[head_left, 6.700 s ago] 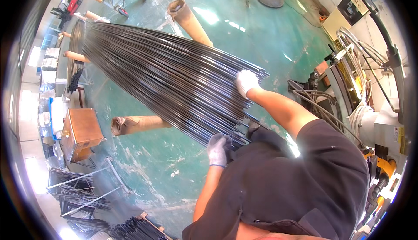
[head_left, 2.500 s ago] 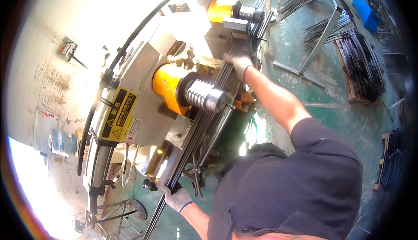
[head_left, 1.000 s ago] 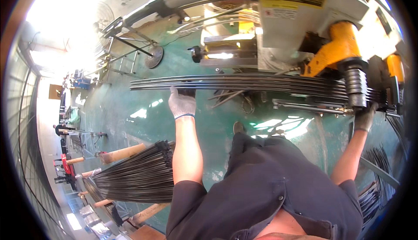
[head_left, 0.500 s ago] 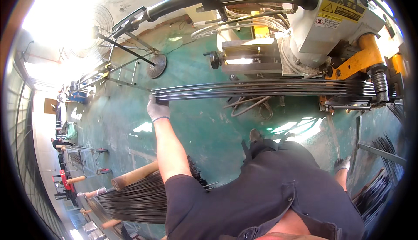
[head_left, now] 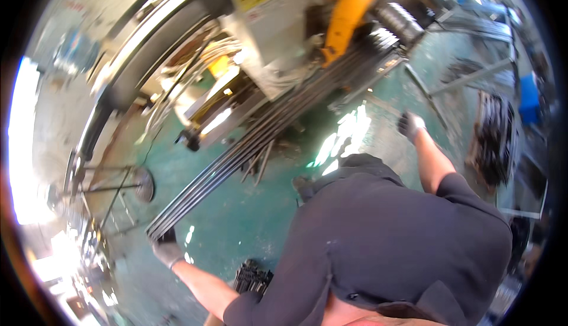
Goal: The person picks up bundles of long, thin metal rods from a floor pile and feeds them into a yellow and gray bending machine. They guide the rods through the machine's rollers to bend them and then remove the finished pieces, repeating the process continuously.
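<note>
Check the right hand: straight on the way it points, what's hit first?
Likely the slim metal bar beside the dark rods, up and left of the right hand in the picture; blur and a single view leave depth unclear.

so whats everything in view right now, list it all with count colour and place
long rods: several, dark, slanting from lower left toward upper right
machine: one, mostly pale grey, top centre
orange arm: one, orange, on the machine
hoses: several, pale, left of the machine
round base: one, grey, left
metal rack: one, grey, upper right
rod pile: one, dark, right
blue object: one, blurred, right edge
floor: one, green
shirt: one, dark, bottom centre
left hand: one, gloved, pale and dark, at the rod ends
right hand: one, gloved, pale and dark, off the rods
</note>
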Tool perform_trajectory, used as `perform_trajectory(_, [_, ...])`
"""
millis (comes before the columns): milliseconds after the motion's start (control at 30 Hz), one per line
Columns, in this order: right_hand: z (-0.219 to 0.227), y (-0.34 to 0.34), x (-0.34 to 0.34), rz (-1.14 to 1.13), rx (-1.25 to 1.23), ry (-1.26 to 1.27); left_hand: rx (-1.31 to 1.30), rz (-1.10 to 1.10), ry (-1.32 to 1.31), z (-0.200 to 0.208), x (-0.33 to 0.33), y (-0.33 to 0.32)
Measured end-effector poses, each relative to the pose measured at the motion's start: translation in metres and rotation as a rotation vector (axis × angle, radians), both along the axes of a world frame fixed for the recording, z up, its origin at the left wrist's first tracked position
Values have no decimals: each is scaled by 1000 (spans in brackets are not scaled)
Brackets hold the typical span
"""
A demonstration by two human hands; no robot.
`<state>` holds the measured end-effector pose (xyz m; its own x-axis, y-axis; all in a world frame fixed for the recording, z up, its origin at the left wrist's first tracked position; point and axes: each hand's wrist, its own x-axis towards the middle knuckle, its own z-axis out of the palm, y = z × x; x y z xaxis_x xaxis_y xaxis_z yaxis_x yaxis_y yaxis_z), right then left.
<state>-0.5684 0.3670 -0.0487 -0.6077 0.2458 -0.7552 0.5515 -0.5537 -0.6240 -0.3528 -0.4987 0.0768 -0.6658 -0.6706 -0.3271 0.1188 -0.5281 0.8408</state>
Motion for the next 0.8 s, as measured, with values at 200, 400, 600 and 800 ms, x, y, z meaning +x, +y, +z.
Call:
perform_trajectory(200, [35, -7, -44, 28, 280, -222, -5, 545, 62, 20, -51, 89])
perform_trajectory(400, [-55, 99, -90, 47, 78, -315, 629, 417, 432, -128, -62, 169])
perform_trajectory(600, [-104, 157, -164, 351, 459, -427, 248, -70, -151, -181, -187, 434])
perform_trajectory(800, [-47, 139, -209, 682, 350, -203, 149, -273, -238, -128, -262, 553])
